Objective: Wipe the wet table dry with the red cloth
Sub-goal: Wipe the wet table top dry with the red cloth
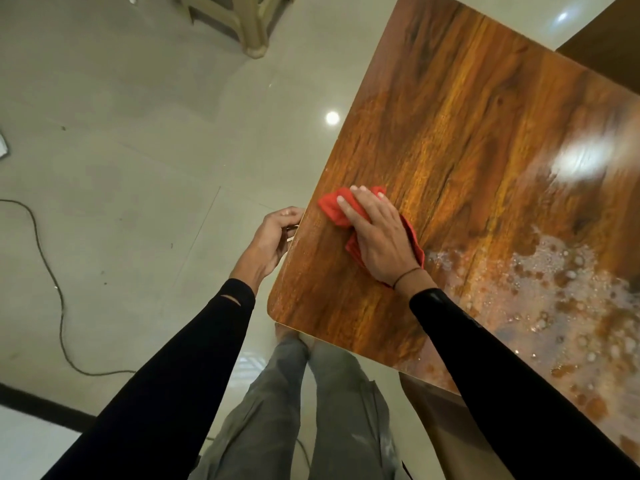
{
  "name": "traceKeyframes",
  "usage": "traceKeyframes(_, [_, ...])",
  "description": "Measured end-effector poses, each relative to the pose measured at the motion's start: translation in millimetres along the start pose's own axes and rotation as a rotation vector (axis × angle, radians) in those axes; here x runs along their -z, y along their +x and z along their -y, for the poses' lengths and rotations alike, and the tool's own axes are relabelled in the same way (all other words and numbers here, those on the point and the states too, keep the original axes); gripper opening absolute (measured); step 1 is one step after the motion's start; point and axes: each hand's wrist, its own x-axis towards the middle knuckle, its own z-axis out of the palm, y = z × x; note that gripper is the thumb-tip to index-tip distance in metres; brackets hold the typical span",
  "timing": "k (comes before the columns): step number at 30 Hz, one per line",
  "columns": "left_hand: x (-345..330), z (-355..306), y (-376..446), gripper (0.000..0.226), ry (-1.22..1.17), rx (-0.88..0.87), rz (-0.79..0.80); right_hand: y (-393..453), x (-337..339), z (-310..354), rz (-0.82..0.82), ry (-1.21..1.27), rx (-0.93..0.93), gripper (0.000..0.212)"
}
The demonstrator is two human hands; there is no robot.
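The wooden table [467,140] fills the right half of the view. A red cloth [330,204] lies crumpled near the table's left edge. My right hand [377,237] lies flat on the cloth with straight fingers, pressing it onto the wood. Foamy water [554,289] covers the tabletop to the right of that hand, reaching the near right edge. My left hand [273,237] curls its fingers round the table's left edge, beside the cloth.
A pale tiled floor lies left of the table, with a dark cable [55,289] trailing across it. A beige plastic stool [242,19] stands at the top. My legs [311,410] are below the table's near corner.
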Motion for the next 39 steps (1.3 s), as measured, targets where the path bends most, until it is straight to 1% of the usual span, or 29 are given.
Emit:
traceKeyframes(3, [-1.5,4.6,2.2,0.043,-0.040,0.006,-0.009,44.6,4.8,11.1,-0.041,-0.020,-0.180,0.060])
traceKeyframes(5, [-2.0,6.2,2.5,0.042,-0.054,0.010,-0.015,72.5,7.7,16.5,-0.039,-0.022,-0.190,0.062])
traceKeyframes(7, [-1.1,6.6,2.9,0.038,-0.051,0.016,-0.017,85.9,8.5,18.2,-0.014,-0.013,-0.111,0.062])
traceKeyframes(10, [-1.0,3.0,3.2,0.039,-0.059,0.015,-0.049,75.5,5.8,9.1,0.042,0.032,0.146,0.057])
traceKeyframes(12, [-1.3,-0.1,3.8,0.042,-0.119,0.005,-0.102,57.0,4.5,-2.3,0.081,0.063,0.297,0.060])
traceKeyframes(14, [-1.4,-3.0,5.4,0.040,-0.156,0.008,-0.136,39.7,4.7,-18.6,0.102,0.069,0.357,0.058])
traceKeyframes(15, [-2.3,-4.7,7.0,0.040,-0.148,0.010,-0.134,34.3,6.1,-28.3,0.100,0.063,0.354,0.056])
traceKeyframes(17, [-6.5,-8.7,12.2,0.041,-0.116,0.007,-0.134,33.1,10.8,-48.2,0.062,0.046,0.285,0.054])
traceKeyframes(20, [-17.5,-17.8,23.2,0.038,-0.065,-0.017,-0.176,55.9,17.9,-65.3,-0.011,0.025,0.095,0.052])
traceKeyframes(23, [-26.7,-27.7,33.8,0.038,-0.069,-0.011,-0.195,92.3,22.3,-59.2,-0.047,-0.020,-0.052,0.057])
traceKeyframes(25, [-30.0,-33.9,39.0,0.044,-0.086,-0.008,-0.168,107.2,22.1,-47.5,-0.048,-0.027,-0.064,0.058])
traceKeyframes(26, [-31.4,-37.3,41.1,0.047,-0.097,-0.010,-0.148,109.2,21.2,-40.9,-0.048,-0.019,-0.031,0.058])
traceKeyframes(28, [-33.6,-44.5,44.9,0.052,-0.127,-0.019,-0.129,99.9,18.3,-27.8,-0.022,0.023,0.116,0.059])
traceKeyframes(30, [-34.2,-51.4,50.2,0.056,-0.163,-0.029,-0.120,72.6,12.3,-14.8,0.069,0.071,0.310,0.062])
traceKeyframes(32, [-33.7,-58.4,55.0,0.058,-0.136,-0.013,-0.101,39.9,8.7,-12.4,0.192,0.068,0.485,0.064])
traceKeyframes(34, [-34.2,-64.2,58.5,0.056,-0.062,0.000,-0.092,20.4,10.7,-29.1,0.260,0.052,0.587,0.063])
traceKeyframes(36, [-39.0,-68.2,63.7,0.051,0.007,-0.020,-0.114,19.1,16.6,-54.4,0.225,0.067,0.586,0.057])
traceKeyframes(39, [-54.3,-74.4,75.4,0.043,0.079,-0.090,-0.184,41.5,30.7,-96.5,0.104,0.078,0.427,0.056])
